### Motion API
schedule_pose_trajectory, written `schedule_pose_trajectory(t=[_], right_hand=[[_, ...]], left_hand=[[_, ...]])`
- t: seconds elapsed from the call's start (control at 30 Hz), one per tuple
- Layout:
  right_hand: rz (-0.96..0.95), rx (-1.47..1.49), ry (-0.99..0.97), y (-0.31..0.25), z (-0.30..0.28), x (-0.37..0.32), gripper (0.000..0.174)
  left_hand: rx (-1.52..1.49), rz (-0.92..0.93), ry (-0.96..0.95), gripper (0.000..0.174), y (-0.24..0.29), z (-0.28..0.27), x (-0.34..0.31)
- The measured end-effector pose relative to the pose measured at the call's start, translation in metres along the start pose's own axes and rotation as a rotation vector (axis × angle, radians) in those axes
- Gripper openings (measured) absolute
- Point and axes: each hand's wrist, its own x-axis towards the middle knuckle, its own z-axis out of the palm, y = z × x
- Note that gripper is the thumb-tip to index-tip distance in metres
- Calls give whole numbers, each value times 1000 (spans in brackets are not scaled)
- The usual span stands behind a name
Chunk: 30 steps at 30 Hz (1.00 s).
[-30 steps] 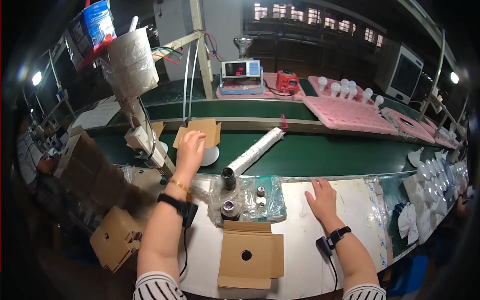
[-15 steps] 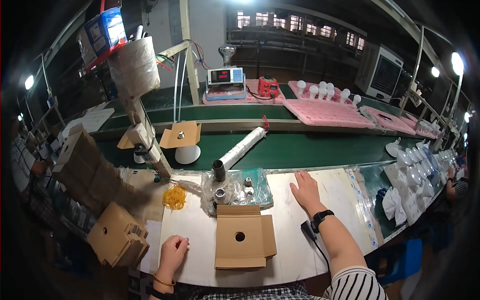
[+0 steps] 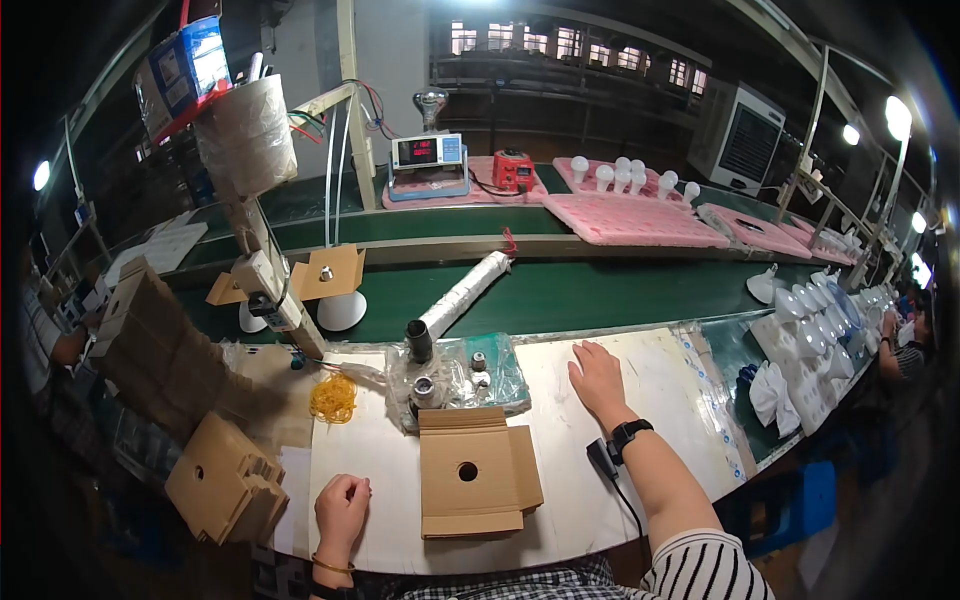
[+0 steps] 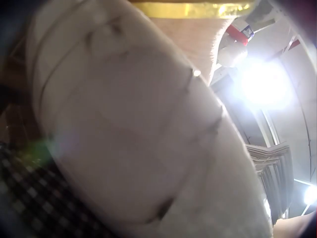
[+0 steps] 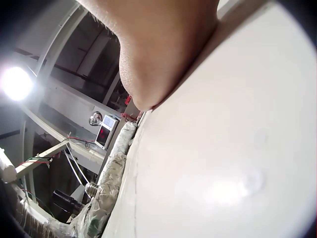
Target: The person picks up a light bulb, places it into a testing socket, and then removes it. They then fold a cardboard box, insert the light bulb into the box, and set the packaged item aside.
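The left hand is resting on the white board; its fingers are lying loosely curled, with nothing showing in them. The right hand is lying palm down, farther forward on the same board, fingers extending away from the body and the grasp standing relaxed. In the right wrist view, this hand is touching the white surface.

The cardboard piece, bearing a round hole and side flaps, is lying flat between the hands: just right of the left hand, left of and nearer the body than the right hand. Neither hand is touching it. The plastic-wrapped fixture is standing left of the right hand, beyond the cardboard piece. The tangle of yellow bands is lying ahead of the left hand. The cardboard stack is leaning left of the left hand.
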Motion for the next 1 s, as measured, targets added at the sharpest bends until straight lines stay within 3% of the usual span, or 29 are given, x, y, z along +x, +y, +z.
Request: schedule_pose_trajectory(t=[0.53,0.77,1.0], right_hand=[[27,17,-4,3,5,1,36],[-46,51,59,24,23,1,35],[-38,48,-29,38,28,2,36]], left_hand=[[21,30,105,17,0,5,-2],[91,22,113,18,3,3,-3],[86,23,106,19,2,1,-5]])
